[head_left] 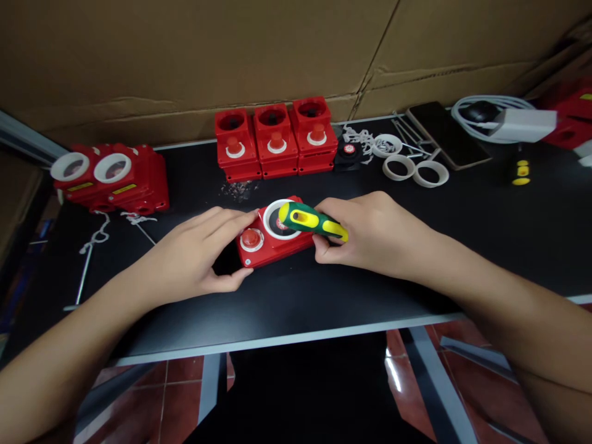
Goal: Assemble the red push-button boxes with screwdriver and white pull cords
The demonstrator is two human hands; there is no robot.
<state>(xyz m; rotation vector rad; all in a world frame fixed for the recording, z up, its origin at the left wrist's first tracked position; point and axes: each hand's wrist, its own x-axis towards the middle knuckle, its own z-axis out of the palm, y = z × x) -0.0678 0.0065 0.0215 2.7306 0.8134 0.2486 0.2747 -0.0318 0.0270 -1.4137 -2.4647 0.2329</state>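
A red box (272,248) with an orange-red round button and a white ring around a dark round opening lies on the black table in front of me. My left hand (201,250) grips its left end, fingers at the far edge and thumb at the near corner. Wrapped around a green and yellow screwdriver (312,222) is my right hand (358,231). The screwdriver's handle end hangs over the white ring; its shaft and tip are hidden.
Behind stand three red boxes (277,139) in a row, beside white rings (398,168), metal rods and a phone (446,134). More red boxes (115,179) stand at left, near a rod with white string (84,274). A coiled cable with white adapter (522,125) and a small yellow-marked screwdriver (522,172) lie right.
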